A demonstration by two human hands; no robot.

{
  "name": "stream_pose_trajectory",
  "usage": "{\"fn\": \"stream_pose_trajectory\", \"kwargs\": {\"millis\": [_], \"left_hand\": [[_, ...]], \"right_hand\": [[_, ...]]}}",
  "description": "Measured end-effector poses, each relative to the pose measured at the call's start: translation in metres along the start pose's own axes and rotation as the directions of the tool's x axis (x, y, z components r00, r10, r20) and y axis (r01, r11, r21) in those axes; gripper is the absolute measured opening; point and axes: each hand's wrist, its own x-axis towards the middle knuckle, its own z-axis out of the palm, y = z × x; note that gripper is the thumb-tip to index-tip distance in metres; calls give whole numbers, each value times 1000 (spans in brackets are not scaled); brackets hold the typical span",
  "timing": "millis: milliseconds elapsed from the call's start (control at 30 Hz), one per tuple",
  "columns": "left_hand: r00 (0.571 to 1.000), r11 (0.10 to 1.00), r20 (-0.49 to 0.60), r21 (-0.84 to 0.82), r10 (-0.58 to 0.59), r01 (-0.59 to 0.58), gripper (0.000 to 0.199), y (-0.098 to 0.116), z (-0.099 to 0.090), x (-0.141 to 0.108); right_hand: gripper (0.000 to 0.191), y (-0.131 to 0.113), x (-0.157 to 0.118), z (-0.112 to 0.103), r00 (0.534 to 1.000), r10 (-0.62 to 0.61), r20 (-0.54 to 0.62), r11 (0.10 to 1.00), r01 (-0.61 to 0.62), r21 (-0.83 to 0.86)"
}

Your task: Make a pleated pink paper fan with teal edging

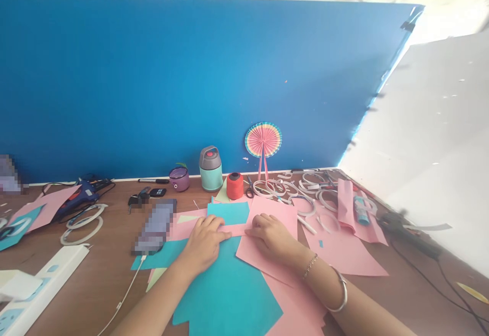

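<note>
A narrow folded strip of pink paper [237,231] lies across the middle, between my two hands. My left hand [204,241] pinches its left end, thumb pointing right along the strip. At the strip's right end, the curled fingers of my right hand [273,237] press on it; a bracelet and a bangle circle that arm. Large turquoise paper [229,295] lies beneath and in front of the hands, with a smaller turquoise piece [229,213] just behind the strip. Pink sheets [275,211] spread under and around my right hand.
A charging phone [156,226] lies left, with a power strip [49,285] nearer. Behind stand a purple cup [179,179], a turquoise flask [211,170], red thread spool [234,186] and a pleated paper fan [263,140]. White rings [275,188], scissors [249,188] and a glue gun [410,236] lie right.
</note>
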Motion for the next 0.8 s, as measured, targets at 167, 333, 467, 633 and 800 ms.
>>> {"fn": "stream_pose_trajectory", "kwargs": {"millis": [167, 333, 467, 633, 800], "left_hand": [[998, 997, 7, -35, -62, 62, 53, -7, -10, -2], [995, 993, 8, -65, -97, 98, 54, -12, -11, -4], [990, 985, -62, -125, -129, 121, 51, -18, -1, -4], [829, 953, -485, -244, -279, 179, 40, -14, -3, -4], [867, 953, -449, -292, -215, 86, 20, 0, -8, -6]], "right_hand": [[40, 4, -4, -10, 999, 49, 7, 999, -49, -5], [39, 4, -3, -9, 999, 49, 10, 999, -49, -4], [37, 6, -2, 0, 999, 36, -27, 999, -36, 8], [35, 7, -2, -1, 979, 87, -187, 948, -24, 318], [22, 2, -3, -8, 946, 274, -173, 703, -74, 708]]}}
